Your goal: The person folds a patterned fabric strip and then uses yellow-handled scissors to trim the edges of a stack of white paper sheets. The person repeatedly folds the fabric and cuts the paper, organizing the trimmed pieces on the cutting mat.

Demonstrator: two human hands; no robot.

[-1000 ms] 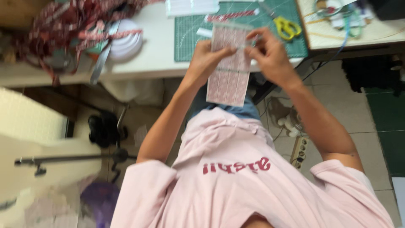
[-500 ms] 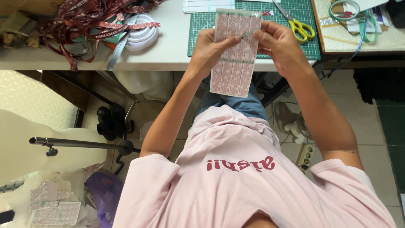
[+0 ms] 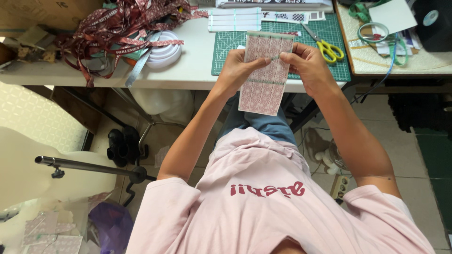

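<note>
I hold a long rectangular sheet of pink patterned paper strips (image 3: 263, 75) upright over the table edge. My left hand (image 3: 238, 70) grips its left side with thumb and fingers. My right hand (image 3: 308, 66) pinches the sheet near its upper right, fingertips meeting those of the left hand around the middle. Green tape bands cross the sheet at the top and middle. Behind it lies a green cutting mat (image 3: 329, 42) on the white table (image 3: 188, 70).
Yellow-handled scissors (image 3: 325, 47) lie on the mat to the right. A heap of dark red printed ribbon (image 3: 117, 28), white tape rolls (image 3: 165, 54) and a metal ruler (image 3: 136, 70) sit on the left. Tape rolls and papers (image 3: 376, 30) on a side table; a power strip (image 3: 340, 186) on the floor.
The view has tilted so the table and sheet sit lower in frame. Both hands keep hold of the sheet, with the fingertips now closer together at its middle.
</note>
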